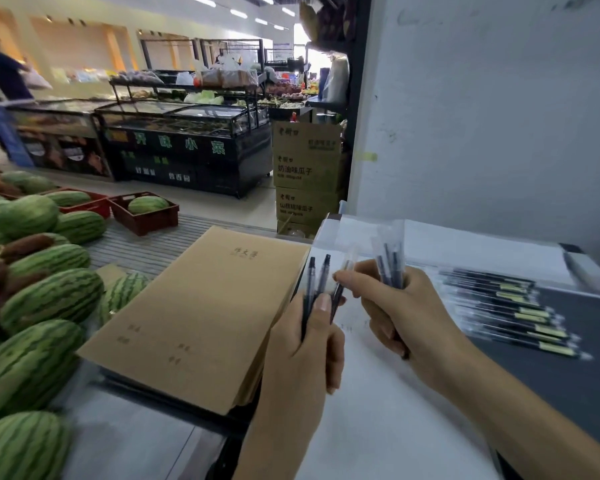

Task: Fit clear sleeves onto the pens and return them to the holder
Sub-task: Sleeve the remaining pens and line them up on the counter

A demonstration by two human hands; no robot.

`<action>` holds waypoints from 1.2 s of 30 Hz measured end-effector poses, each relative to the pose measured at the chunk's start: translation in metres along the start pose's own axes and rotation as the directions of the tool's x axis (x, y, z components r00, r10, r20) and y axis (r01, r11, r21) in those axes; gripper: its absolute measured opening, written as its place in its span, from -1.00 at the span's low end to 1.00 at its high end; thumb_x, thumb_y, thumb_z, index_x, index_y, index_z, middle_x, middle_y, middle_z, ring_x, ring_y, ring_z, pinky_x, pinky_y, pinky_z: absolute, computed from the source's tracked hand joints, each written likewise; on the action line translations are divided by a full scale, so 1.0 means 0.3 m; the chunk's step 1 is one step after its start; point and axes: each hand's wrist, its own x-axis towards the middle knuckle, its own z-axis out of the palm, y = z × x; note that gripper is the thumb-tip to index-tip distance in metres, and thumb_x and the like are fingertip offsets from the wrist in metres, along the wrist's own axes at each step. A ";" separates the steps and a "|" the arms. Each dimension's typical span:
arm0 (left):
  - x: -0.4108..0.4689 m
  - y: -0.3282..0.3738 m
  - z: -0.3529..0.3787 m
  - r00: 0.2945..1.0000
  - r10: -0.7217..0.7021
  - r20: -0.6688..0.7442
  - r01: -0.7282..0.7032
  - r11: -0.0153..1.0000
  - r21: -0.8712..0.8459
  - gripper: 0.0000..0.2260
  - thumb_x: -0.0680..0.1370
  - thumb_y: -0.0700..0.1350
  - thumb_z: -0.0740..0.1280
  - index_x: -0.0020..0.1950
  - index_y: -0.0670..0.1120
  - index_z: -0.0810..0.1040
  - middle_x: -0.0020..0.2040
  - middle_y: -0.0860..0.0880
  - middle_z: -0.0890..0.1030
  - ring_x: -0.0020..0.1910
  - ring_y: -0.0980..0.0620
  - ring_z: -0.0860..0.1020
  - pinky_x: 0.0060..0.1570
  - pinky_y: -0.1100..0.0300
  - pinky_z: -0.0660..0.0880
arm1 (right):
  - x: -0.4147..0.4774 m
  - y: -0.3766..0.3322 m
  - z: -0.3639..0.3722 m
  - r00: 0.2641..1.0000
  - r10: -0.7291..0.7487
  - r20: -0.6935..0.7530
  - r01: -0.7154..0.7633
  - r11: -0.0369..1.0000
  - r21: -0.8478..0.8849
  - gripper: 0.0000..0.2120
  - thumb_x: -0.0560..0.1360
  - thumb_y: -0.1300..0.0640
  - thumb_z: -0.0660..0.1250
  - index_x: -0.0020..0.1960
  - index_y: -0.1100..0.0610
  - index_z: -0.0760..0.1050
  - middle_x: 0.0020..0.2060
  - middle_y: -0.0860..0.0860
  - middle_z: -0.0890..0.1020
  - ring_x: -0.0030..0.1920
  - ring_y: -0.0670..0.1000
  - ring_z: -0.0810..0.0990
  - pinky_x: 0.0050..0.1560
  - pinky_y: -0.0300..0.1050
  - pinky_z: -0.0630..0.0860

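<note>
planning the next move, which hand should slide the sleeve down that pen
Right hand: it pinches the clear sleeve over one pen's top, while the left hand only grips the pens steady.

Both hands up, just right of the brown notebook stack (201, 317), each gripping pens.
Left hand (305, 344) sits against the stack's right edge, forearm rising from below, fingers curled round upright bare pens (310, 282), thumb laid flat along them. Right hand (399, 306) is farther right of the stack, forearm entering from lower right, fingers curled round sleeved pens (390, 265), forefinger tip stretched back toward the stack.
</note>
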 end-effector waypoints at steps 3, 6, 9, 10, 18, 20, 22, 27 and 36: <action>0.010 0.000 0.003 1.000 0.008 -0.011 -0.009 0.993 -0.117 -0.66 0.59 0.08 0.25 0.08 -0.18 0.58 -0.18 -0.17 0.71 -0.41 -0.14 0.61 -0.42 0.12 0.55 | 0.012 -0.007 -0.023 0.986 -0.004 -0.166 0.022 0.994 0.108 -0.72 0.57 -0.01 0.43 -0.25 0.09 0.51 -0.57 0.03 0.29 -0.62 0.01 0.15 -0.56 -0.31 0.11; 0.014 -0.009 -0.013 0.999 -0.002 -0.053 -0.008 0.982 -0.188 -0.63 0.59 0.10 0.25 0.11 -0.17 0.62 -0.04 -0.15 0.74 -0.17 -0.18 0.72 -0.21 0.15 0.63 | 0.026 -0.031 -0.070 0.938 0.004 -0.345 0.056 0.985 0.162 -0.65 0.59 -0.03 0.36 -0.33 0.07 0.53 -0.48 0.09 0.39 -0.59 0.01 0.22 -0.55 -0.27 0.12; 0.011 -0.013 -0.030 0.998 0.007 -0.070 -0.024 0.969 -0.246 -0.69 0.60 0.09 0.27 0.06 -0.11 0.67 -0.19 -0.13 0.66 -0.30 -0.07 0.64 -0.32 0.18 0.56 | 0.033 -0.041 -0.090 0.892 -0.091 -0.443 0.131 0.990 0.060 -0.65 0.65 -0.04 0.31 -0.26 0.06 0.59 -0.36 0.12 0.59 -0.57 -0.01 0.31 -0.58 -0.19 0.23; 0.009 -0.010 -0.036 0.997 0.008 -0.077 -0.028 0.964 -0.263 -0.71 0.61 0.09 0.27 0.03 -0.07 0.68 -0.25 -0.11 0.60 -0.38 -0.03 0.56 -0.39 0.20 0.50 | 0.034 -0.039 -0.087 0.881 -0.132 -0.453 0.162 0.986 0.027 -0.70 0.67 -0.06 0.30 -0.15 0.07 0.59 -0.33 0.09 0.66 -0.56 -0.01 0.36 -0.59 -0.17 0.27; 0.005 -0.003 -0.056 0.989 -0.018 -0.146 -0.039 0.924 -0.381 -0.71 0.70 0.03 0.22 -0.07 -0.07 0.62 -0.38 -0.04 0.17 -0.56 0.09 0.13 -0.57 0.19 0.08 | 0.039 0.043 0.009 0.896 -0.275 -0.348 0.260 0.961 -0.089 -0.78 0.72 -0.10 0.22 0.04 0.00 0.53 -0.45 -0.07 0.47 -0.35 0.05 0.51 -0.52 -0.13 0.40; 0.005 -0.001 -0.058 0.990 -0.030 -0.141 -0.029 0.919 -0.394 -0.72 0.70 0.03 0.22 -0.08 -0.08 0.58 -0.38 -0.04 0.17 -0.57 0.10 0.13 -0.56 0.18 0.07 | 0.047 0.054 0.013 0.911 -0.277 -0.307 0.255 0.961 -0.108 -0.76 0.72 -0.07 0.24 0.08 0.10 0.50 -0.44 -0.05 0.47 -0.34 0.02 0.56 -0.51 -0.15 0.41; 0.005 -0.001 -0.059 0.990 -0.039 -0.136 -0.019 0.917 -0.397 -0.73 0.71 0.03 0.22 -0.07 -0.10 0.53 -0.38 -0.03 0.18 -0.58 0.11 0.13 -0.57 0.19 0.06 | 0.054 0.064 0.008 0.927 -0.268 -0.262 0.242 0.962 -0.129 -0.82 0.71 -0.03 0.26 0.04 0.06 0.47 -0.42 -0.05 0.48 -0.33 0.00 0.57 -0.50 -0.15 0.41; 0.002 0.002 -0.058 0.988 -0.052 -0.144 -0.006 0.926 -0.378 -0.74 0.72 0.00 0.21 -0.06 -0.12 0.52 -0.39 -0.02 0.20 -0.59 0.12 0.14 -0.60 0.25 0.11 | 0.053 0.083 0.014 0.963 -0.173 -0.207 0.142 0.977 -0.156 -0.78 0.69 -0.02 0.28 -0.14 -0.17 0.42 -0.39 -0.01 0.54 -0.39 -0.06 0.50 -0.48 -0.21 0.39; -0.018 0.021 -0.068 0.997 -0.060 -0.043 0.026 0.823 -0.567 -0.64 0.70 0.14 0.10 -0.04 -0.11 0.47 -0.38 -0.02 0.22 -0.59 0.10 0.12 -0.52 0.18 0.05 | 0.055 0.046 0.002 0.967 -0.093 -0.238 0.077 0.994 -0.075 -0.69 0.56 -0.07 0.49 -0.25 -0.05 0.44 -0.49 -0.05 0.35 -0.53 -0.04 0.27 -0.53 -0.22 0.27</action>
